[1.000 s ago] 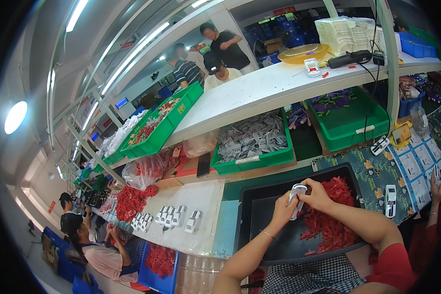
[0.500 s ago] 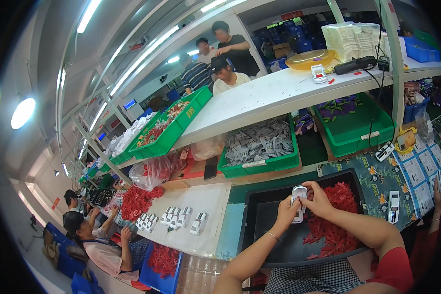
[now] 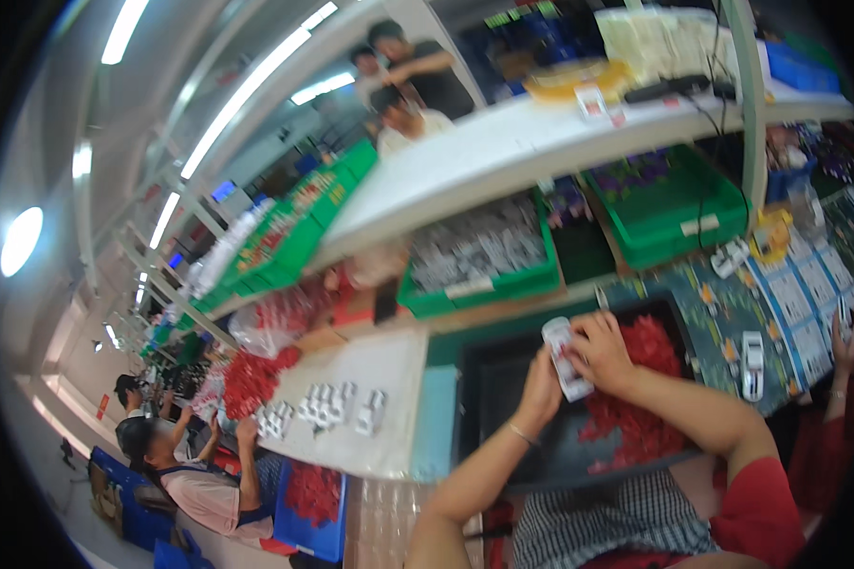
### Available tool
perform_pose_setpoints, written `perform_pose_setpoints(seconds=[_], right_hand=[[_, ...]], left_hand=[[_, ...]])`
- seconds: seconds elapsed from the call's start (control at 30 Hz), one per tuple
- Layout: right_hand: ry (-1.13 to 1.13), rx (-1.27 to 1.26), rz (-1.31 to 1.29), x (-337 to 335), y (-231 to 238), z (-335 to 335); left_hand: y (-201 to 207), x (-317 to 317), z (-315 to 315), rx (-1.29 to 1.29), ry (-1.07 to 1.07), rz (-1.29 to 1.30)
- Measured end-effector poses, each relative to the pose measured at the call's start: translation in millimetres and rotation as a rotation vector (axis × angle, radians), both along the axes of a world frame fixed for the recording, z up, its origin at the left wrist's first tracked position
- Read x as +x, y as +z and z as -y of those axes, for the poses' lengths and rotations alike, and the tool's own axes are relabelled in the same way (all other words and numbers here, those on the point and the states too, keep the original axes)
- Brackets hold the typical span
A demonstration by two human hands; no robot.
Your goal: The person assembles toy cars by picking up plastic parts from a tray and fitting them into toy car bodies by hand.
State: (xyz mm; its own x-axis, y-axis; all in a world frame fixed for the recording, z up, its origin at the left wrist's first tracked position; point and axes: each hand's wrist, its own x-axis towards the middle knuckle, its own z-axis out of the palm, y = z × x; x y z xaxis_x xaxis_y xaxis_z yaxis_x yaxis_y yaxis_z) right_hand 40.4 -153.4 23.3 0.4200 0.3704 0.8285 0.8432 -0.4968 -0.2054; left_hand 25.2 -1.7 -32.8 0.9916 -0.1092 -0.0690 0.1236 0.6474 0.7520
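White car shell [image 3: 558, 338] now aslant leftward

Workbench [image 3: 389, 453] — black tray [image 3: 489, 417], white toy cars [image 3: 324, 403], red parts [image 3: 251, 381].

No text legible to you in this view; blur throughout. Pale label [image 3: 470, 287] on the front of your green bin of grey pieces [image 3: 527, 283]: unreadable. Pale label [image 3: 699, 226] on the green bin to its right [image 3: 650, 254]: likewise. Panelled blue-and-white sheet [image 3: 799, 313] at your right: details too small to read.
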Motion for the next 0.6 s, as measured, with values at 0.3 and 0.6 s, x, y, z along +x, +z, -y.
perform_pose_setpoints(seconds=[0.3,0.6], right_hand=[[0.041,0.120,-0.147,11.4,-3.6,-8.1],[0.049,0.059,-0.146,-8.8,-20.5,-0.4]], left_hand=[[22.4,-1.5,0.4,0.012,0.027,0.057],[-11.3,-17.6,-1.0,0.119,0.026,-0.005]])
